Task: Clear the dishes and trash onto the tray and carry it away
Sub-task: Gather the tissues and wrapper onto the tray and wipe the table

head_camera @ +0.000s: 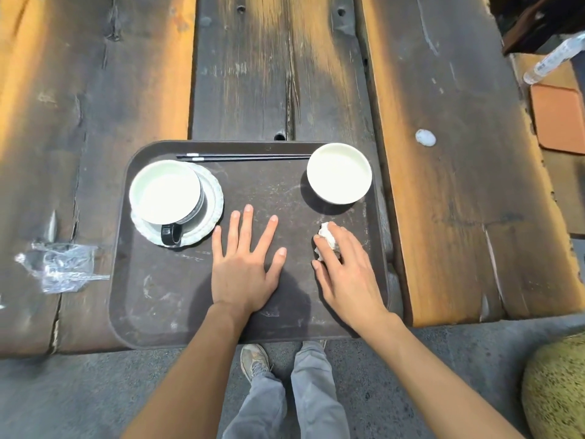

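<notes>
On the tray [164, 312], mid-area: left hand [245, 267] flat, palm down, fingers spread wide on the bare surface; right hand [345, 274] just beside it at 3 o'clock, fingers curled round a crumpled white napkin [327, 239], over the tray's right side, can't tell if the napkin touches the tray; white bowl [338, 172] upright at 12 o'clock from right hand; mug [166, 191] on saucer [210, 198] at 10 o'clock from left hand; black chopsticks [243, 157] along far rim; clear plastic wrapper [60, 267] off-tray on worktop [459, 185], 9 o'clock, near left rim.
</notes>
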A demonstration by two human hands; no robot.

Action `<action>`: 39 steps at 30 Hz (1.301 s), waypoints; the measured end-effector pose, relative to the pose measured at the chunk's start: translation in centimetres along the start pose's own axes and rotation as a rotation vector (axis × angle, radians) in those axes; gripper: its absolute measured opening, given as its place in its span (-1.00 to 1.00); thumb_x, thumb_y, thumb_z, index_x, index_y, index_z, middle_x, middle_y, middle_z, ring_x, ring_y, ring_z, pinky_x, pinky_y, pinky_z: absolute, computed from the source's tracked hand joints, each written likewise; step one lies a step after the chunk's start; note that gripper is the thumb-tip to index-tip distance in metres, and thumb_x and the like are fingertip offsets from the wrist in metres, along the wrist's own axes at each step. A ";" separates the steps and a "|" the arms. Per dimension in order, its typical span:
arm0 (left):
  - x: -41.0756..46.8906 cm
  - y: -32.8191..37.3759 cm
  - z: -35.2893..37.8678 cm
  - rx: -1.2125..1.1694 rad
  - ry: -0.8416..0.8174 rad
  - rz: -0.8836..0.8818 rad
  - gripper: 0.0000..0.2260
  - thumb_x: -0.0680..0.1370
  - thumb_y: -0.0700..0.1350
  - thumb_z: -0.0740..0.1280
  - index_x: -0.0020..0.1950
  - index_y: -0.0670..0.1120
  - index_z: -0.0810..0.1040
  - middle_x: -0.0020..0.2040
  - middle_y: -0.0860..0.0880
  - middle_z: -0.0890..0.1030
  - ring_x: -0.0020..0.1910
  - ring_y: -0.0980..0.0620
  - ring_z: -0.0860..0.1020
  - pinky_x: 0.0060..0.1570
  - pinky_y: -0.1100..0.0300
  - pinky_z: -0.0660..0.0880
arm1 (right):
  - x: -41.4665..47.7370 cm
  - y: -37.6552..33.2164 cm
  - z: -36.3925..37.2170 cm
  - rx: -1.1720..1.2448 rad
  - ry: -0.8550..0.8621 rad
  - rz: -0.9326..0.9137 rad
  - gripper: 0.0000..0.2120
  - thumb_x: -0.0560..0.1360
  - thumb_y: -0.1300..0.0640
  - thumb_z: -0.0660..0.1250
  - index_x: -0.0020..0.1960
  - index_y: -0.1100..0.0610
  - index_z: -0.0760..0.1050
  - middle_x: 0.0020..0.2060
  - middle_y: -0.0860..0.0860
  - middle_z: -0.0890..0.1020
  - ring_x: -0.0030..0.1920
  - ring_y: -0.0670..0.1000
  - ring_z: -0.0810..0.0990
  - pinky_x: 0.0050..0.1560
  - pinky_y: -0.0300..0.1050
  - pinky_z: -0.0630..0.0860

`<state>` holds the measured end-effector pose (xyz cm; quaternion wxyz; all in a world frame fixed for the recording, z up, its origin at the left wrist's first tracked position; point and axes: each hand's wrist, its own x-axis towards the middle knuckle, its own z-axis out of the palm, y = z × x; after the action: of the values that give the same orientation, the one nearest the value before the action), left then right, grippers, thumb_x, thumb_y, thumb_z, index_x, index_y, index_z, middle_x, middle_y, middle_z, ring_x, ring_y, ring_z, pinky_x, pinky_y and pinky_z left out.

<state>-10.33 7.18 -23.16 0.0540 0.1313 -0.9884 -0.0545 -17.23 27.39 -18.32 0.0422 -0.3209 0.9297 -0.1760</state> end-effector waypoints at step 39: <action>-5.2 -25.4 -11.5 -0.536 -0.088 -1.022 -0.43 0.29 0.09 0.63 0.22 0.00 0.56 0.10 -0.04 0.58 0.07 -0.03 0.55 0.12 0.08 0.47 | 3.5 -13.2 7.9 -0.295 -0.176 -0.220 -0.30 0.60 -0.18 -0.02 0.57 0.28 0.17 0.57 0.30 0.12 0.59 0.28 0.02 0.51 0.37 0.01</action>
<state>2.47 -16.93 -15.35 0.0110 0.5712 -0.7525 -0.3275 -10.78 13.22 -20.89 0.0563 -0.4375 0.8973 -0.0125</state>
